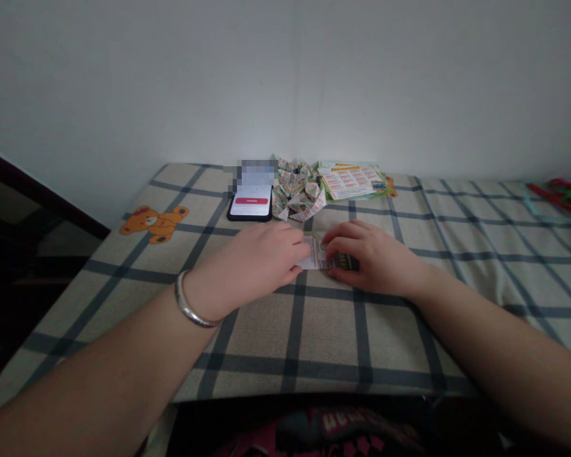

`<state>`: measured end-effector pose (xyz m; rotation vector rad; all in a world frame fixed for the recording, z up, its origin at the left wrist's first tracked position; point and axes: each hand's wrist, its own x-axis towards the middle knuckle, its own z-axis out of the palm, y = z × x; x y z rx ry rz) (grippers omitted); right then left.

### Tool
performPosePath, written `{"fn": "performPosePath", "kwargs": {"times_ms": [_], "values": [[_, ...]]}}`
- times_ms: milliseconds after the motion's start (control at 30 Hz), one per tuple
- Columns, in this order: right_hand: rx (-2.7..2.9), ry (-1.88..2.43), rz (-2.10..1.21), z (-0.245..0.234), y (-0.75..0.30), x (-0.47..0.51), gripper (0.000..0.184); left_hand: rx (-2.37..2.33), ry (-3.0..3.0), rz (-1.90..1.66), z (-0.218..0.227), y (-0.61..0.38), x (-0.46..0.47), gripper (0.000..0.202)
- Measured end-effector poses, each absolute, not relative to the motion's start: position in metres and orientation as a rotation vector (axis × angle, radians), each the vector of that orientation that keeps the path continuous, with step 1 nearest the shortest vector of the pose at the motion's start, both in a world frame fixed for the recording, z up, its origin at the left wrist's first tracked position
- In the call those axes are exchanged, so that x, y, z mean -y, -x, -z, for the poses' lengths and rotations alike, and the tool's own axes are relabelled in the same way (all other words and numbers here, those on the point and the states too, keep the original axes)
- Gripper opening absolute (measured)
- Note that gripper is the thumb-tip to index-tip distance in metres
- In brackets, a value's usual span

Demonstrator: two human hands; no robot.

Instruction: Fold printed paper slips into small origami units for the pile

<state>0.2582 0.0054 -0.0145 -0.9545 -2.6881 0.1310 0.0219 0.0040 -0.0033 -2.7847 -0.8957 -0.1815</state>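
Observation:
A small printed sheet of paper (pixel 313 251) lies near the middle of the table, partly covered by both hands. My left hand (pixel 269 252), with a silver bangle (pixel 190 304) at the wrist, is closed on the paper's left end, thumb at the near edge and fingers over the top. On the right end, my right hand (pixel 367 257) has its fingers curled over the paper and its thumb at the near edge. Just beyond the hands sits a cluster of folded printed paper pieces (pixel 297 190). Some of the sheet's print is hidden under the fingers.
A phone (pixel 250 206) with a lit screen lies left of the folded pieces. To their right is a stack of printed leaflets (pixel 354 181), near the wall. The checked tablecloth (pixel 261 330) has bear pictures. Red and green items (pixel 564 193) lie far right.

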Motion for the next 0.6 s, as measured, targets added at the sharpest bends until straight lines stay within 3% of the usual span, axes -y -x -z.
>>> {"fn": "performPosePath", "kwargs": {"times_ms": [300, 600], "values": [[2.712, 0.986, -0.069, 0.013, -0.252, -0.002, 0.013, 0.819, 2.787, 0.170, 0.004, -0.028, -0.002, 0.004], [2.580, 0.986, -0.215, 0.019, -0.249, -0.004, 0.008, 1.098, 2.700, 0.220, 0.002, -0.036, 0.001, 0.007]]}}
